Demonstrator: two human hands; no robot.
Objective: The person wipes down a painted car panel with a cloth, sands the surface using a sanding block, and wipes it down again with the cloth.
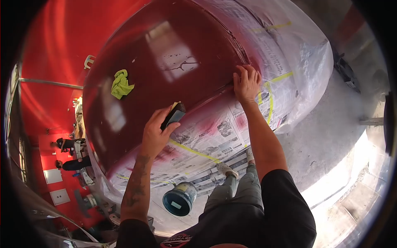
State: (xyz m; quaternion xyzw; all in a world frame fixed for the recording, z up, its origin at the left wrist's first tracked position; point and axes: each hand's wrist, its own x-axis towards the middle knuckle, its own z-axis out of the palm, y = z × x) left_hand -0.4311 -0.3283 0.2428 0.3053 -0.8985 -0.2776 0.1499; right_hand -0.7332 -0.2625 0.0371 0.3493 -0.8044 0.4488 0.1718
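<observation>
A dark red, wet, glossy car panel point(136, 78) spreads in front of me. My left hand point(156, 129) is closed around a dark sanding block point(175, 115) with a yellowish edge, over the panel's near edge. At the panel's right corner, my right hand point(247, 82) holds nothing that I can see. Its bent fingers rest on the surface by the edge. On the panel's left half lies a crumpled lime-green cloth point(121, 84), apart from both hands. Water streaks point(184, 64) show near the middle.
Newspaper point(225, 128) and yellow tape point(194, 153) border the panel, with plastic sheeting point(310, 53) beyond. A bucket point(180, 198) of dark liquid stands on the floor by my feet, beside a slatted pallet point(206, 178). Two people point(70, 153) are far left near a red wall.
</observation>
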